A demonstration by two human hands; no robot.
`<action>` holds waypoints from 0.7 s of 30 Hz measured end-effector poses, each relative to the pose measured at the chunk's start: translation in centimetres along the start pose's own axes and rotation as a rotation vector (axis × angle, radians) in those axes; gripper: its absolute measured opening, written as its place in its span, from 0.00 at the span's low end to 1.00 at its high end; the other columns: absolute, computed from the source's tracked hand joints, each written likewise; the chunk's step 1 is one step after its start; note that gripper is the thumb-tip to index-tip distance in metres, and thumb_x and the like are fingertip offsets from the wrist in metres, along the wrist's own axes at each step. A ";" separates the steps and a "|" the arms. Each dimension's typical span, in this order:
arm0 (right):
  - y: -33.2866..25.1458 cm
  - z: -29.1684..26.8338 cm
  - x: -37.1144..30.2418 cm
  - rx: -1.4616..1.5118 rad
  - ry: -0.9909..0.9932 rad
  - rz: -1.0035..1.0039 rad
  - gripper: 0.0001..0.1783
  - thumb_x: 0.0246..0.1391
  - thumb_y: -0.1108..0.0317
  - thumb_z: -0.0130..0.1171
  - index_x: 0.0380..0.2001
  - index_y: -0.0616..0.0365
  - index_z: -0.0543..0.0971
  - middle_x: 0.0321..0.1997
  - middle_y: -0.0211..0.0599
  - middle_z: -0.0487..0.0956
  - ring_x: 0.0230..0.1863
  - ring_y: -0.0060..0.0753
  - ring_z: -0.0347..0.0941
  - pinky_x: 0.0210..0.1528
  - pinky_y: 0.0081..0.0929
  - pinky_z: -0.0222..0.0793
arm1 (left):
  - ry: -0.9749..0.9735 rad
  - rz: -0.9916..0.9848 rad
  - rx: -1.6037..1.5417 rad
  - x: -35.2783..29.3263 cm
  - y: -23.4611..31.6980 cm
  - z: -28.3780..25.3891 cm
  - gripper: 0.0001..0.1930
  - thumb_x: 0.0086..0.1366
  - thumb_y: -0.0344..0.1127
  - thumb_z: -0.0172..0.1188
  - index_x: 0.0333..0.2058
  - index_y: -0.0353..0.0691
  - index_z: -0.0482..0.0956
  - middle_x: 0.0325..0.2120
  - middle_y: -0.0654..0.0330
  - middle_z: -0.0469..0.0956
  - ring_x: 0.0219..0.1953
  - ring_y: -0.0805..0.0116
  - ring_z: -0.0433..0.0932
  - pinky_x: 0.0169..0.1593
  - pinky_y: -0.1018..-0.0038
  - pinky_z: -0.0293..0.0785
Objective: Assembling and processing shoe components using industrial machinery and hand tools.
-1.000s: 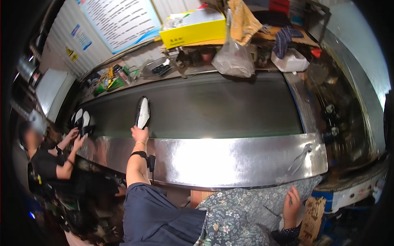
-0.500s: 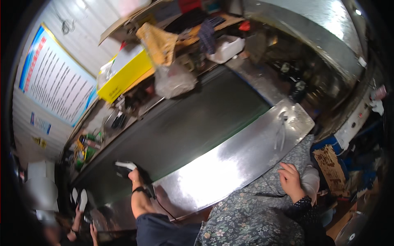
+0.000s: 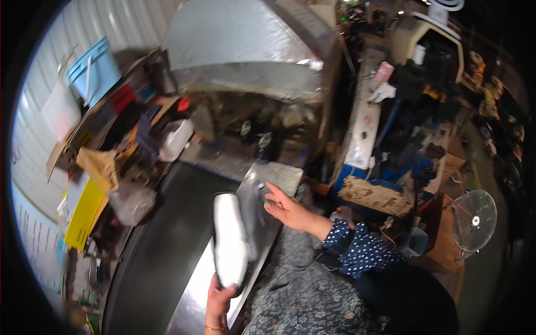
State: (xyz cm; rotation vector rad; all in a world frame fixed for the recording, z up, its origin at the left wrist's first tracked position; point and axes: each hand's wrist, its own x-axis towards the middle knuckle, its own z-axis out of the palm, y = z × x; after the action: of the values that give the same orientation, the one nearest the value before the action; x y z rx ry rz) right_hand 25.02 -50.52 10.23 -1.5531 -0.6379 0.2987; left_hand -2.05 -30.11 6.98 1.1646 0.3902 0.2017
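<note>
My left hand grips one end of a shoe, thumb on its white sole. The sole faces up and the shoe's far end points away from me. A blurred grey-dark shape lies along its right side; whether it is part of the shoe I cannot tell. Empty, with fingers apart, my right hand hovers right of the shoe above the metal ledge. Close to its fingertips a metal hand tool rests on that ledge, partly hidden and blurred.
A dark conveyor belt runs along the ledge toward a silver hooded machine. Left of the belt are a yellow box, a clear plastic bag and a white bin. A round fan stands at right.
My view has swung right. My left hand, earlier at a shoe over the belt, now holds a shoe up in front of me. My right hand has lifted from my lap toward the ledge.
</note>
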 end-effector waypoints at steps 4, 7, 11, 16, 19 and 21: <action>-4.1 -5.8 -4.4 -0.326 0.400 -0.262 0.18 0.62 0.66 0.62 0.53 0.60 0.77 0.43 0.50 0.84 0.45 0.44 0.83 0.47 0.32 0.76 | -0.658 0.103 0.862 3.3 2.5 8.0 0.39 0.60 0.38 0.71 0.65 0.29 0.61 0.56 0.51 0.74 0.58 0.61 0.74 0.62 0.66 0.69; -4.1 -7.3 -9.0 -0.454 0.239 -0.358 0.20 0.56 0.65 0.67 0.51 0.60 0.79 0.44 0.46 0.84 0.44 0.47 0.83 0.43 0.32 0.79 | -0.565 0.033 0.359 9.1 -1.6 13.4 0.31 0.72 0.45 0.58 0.64 0.29 0.63 0.62 0.48 0.69 0.67 0.59 0.66 0.67 0.66 0.63; -6.0 -7.2 -12.2 -0.680 0.073 -0.441 0.23 0.52 0.54 0.69 0.45 0.58 0.81 0.39 0.47 0.84 0.39 0.49 0.82 0.39 0.35 0.78 | -0.395 -0.284 -0.059 11.0 -4.3 21.4 0.25 0.76 0.51 0.47 0.48 0.32 0.79 0.42 0.57 0.82 0.44 0.69 0.79 0.50 0.74 0.74; -8.0 -10.8 -10.7 -0.653 -0.144 -0.150 0.20 0.54 0.55 0.68 0.44 0.57 0.83 0.30 0.54 0.81 0.31 0.53 0.81 0.33 0.41 0.74 | -0.325 -0.292 0.052 11.0 -4.5 23.8 0.20 0.75 0.47 0.48 0.45 0.34 0.80 0.39 0.54 0.82 0.41 0.67 0.80 0.47 0.72 0.75; -1.3 -10.1 -10.1 -0.546 0.067 -0.152 0.22 0.58 0.59 0.65 0.52 0.59 0.79 0.36 0.54 0.83 0.37 0.46 0.83 0.39 0.36 0.76 | -0.189 0.512 0.508 13.0 -6.3 23.4 0.20 0.74 0.45 0.48 0.51 0.35 0.78 0.43 0.48 0.81 0.47 0.50 0.79 0.55 0.63 0.73; 1.7 -7.1 -12.2 -0.511 0.238 -0.043 0.24 0.65 0.66 0.58 0.60 0.66 0.71 0.45 0.39 0.83 0.49 0.28 0.77 0.55 0.28 0.71 | -0.365 0.683 0.772 12.3 -6.2 22.0 0.22 0.65 0.41 0.61 0.54 0.38 0.75 0.52 0.47 0.76 0.56 0.46 0.73 0.61 0.61 0.68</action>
State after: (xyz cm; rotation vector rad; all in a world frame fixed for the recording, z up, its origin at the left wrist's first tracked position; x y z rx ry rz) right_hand 19.43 -63.24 6.95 -2.0213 -0.5842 -0.0948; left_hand 17.73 -46.94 6.35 2.0361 -0.3090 0.4429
